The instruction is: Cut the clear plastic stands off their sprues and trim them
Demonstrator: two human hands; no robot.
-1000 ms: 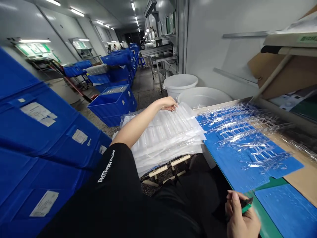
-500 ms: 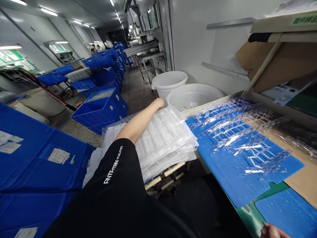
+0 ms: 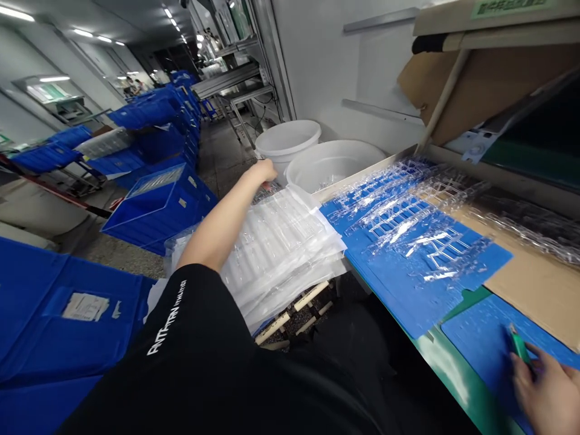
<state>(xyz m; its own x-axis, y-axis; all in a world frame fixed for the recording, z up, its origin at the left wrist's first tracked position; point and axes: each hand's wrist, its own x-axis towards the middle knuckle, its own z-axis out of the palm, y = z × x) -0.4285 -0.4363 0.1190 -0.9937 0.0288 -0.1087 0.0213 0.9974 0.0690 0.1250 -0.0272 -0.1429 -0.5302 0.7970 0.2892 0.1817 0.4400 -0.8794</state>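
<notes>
The left hand (image 3: 265, 172) sits just past the far end of a stack of clear plastic blister trays (image 3: 276, 254), its grip curled narrow, though whether it pinches anything cannot be told; the right hand (image 3: 541, 386) closes narrowly on a slim green tool (image 3: 521, 349) above a blue corrugated plastic sheet (image 3: 480, 344) on the desk (image 3: 453, 380); such thin trays probably handle best by their edges, lightly.

One left hand (image 3: 263, 172) reaching past one stack of clear trays (image 3: 281, 248), one right hand (image 3: 548, 393) gripping one green cutter (image 3: 521, 347), two white buckets (image 3: 287, 142) standing, two blue sheets (image 3: 408, 266) lying
</notes>
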